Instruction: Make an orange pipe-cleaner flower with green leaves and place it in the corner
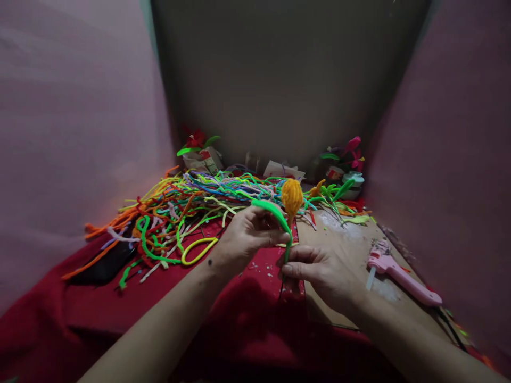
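Over the front of the table, a pipe-cleaner flower with a rounded orange-yellow head (292,198) stands upright between my hands. Its green leaf (271,209) arches up and away to the left from the stem. My left hand (249,236) has its thumb and fingers closed on the leaf near where it meets the stem. Lower down, my right hand (313,266) pinches the thin green stem (287,253) between thumb and fingers. The bottom of the stem looks dark and is hard to make out.
A heap of multicoloured pipe cleaners (231,186) spreads across the back and left of the red cloth (139,303). On the right, a pink glue gun (407,276) lies on a cardboard sheet (339,244). Finished-looking flowers (355,151) stand at the back right.
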Demonstrator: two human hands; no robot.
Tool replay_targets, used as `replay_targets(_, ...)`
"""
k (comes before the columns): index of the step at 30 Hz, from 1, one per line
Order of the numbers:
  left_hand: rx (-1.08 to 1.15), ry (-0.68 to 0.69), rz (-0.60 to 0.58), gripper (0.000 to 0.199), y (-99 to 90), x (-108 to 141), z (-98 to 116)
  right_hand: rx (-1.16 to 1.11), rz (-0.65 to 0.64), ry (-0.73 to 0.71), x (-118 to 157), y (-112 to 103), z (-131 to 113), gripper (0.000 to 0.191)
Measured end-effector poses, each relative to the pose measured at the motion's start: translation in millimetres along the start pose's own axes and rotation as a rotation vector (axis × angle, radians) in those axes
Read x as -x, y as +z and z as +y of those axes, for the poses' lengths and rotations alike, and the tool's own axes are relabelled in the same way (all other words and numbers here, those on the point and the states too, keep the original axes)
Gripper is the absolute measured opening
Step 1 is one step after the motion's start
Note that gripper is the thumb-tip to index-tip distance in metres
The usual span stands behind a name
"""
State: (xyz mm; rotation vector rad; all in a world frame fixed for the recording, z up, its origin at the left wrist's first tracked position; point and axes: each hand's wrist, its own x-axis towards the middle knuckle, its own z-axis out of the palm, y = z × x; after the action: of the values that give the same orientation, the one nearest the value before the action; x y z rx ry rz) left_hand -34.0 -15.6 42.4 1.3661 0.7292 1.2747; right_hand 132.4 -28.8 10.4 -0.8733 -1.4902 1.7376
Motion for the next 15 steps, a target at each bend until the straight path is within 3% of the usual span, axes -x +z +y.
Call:
replay_targets(3,-0.029,-0.014,-0.1,0.016,1.4,-0.5,-7.7,-0.058,-0.026,0.053,0.6,1.3,2.1,0.011)
replay_targets(5,-0.098,0.052,-0.062,0.011,3.5,1.3,-13.4,-0.109,-0.01,0.079,0.5,2.1,3.9,0.012)
replay_targets(9,-0.393,0.357,0.066,0.007,5.8,7.1,-20.8,-0.207,0.013,0.102,-1.3,2.8,7.2,0.014)
replay_targets(12,-0.608,0.546,0.052,0.015,4.8,9.8,-21.3,-0.255,-0.002,0.096,-2.8,2.0,8.1,0.017)
replay_targets(15,-0.683,0.65,0.079,0.015,3.7,8.2,-17.6,-0.267,-0.02,0.084,-3.5,1.2,8.5,0.017)
